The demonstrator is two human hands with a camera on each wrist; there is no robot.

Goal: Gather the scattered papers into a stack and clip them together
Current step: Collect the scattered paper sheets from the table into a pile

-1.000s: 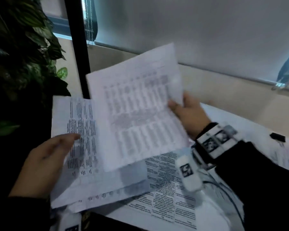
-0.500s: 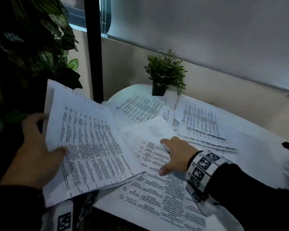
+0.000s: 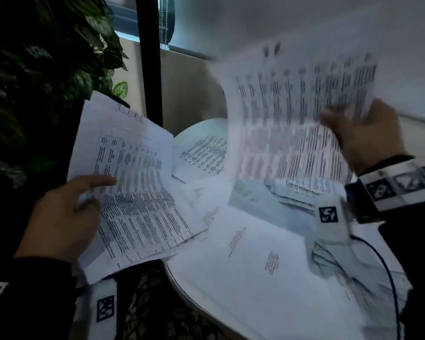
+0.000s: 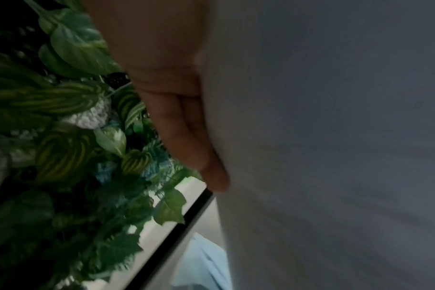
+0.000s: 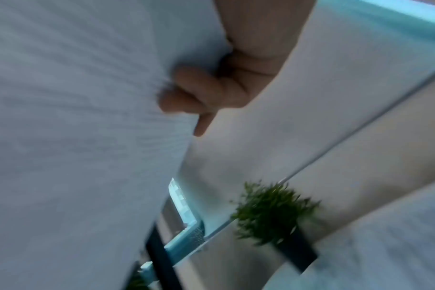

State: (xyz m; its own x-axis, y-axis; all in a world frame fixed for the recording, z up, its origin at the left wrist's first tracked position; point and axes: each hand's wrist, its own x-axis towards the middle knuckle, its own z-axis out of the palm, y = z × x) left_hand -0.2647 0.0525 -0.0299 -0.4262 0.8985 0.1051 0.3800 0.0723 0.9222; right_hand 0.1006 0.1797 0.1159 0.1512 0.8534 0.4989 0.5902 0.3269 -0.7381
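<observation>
My left hand (image 3: 59, 217) grips the gathered stack (image 3: 138, 192) at my 9 o'clock, thumb on top, fingers flat beneath. My right hand (image 3: 363, 133) pinches a loose sheet (image 3: 292, 114) aloft at 2 o'clock, fingers curled into its edge. More papers (image 3: 243, 241) lie scattered on the table (image 3: 182, 288). I'd judge the step is laying this sheet onto the stack: I should bring it across to 9 o'clock, square corners first, then release. I can't see any clip.

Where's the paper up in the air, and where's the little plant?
Raised paper (image 3: 292, 114), head view, middle of the printed side.
Little plant (image 5: 273, 212), right wrist view, its green leaves.
</observation>
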